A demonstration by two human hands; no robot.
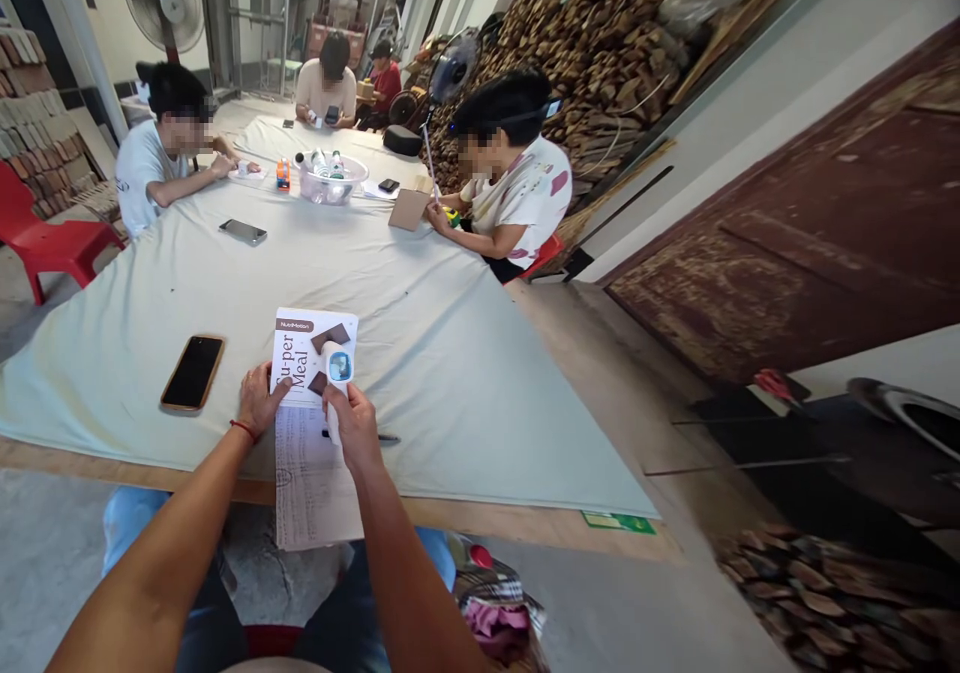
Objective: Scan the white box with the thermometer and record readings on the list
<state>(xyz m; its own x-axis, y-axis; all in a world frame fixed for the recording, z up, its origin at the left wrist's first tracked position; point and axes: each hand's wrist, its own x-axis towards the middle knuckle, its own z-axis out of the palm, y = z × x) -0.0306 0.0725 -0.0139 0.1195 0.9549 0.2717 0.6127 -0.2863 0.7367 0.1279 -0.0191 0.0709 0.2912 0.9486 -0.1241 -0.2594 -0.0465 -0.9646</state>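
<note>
My left hand [260, 400] grips the lower left edge of a white box [294, 327] printed "Su-per Meal", with the thumb on its front. In my right hand [357, 427] is a white handheld device [338, 366] with a small bluish lit screen, fingers wrapped round its handle. The device is in front of the box's right side; whether they touch I cannot tell. Below them a sheet of paper with handwriting [311, 498] hangs over the table's front edge. A dark pen [388, 439] is partly hidden behind my right hand. Left of my hands lies a phone [193, 373].
The cloth-covered table [480, 393] stretches away from me. Farther back are a grey phone [243, 232], a basin of bottles [330, 188], an orange toy-like object [283, 175] and a cardboard piece [409, 210]. Several people sit round it; a person at right [517, 188] holds a tape measure.
</note>
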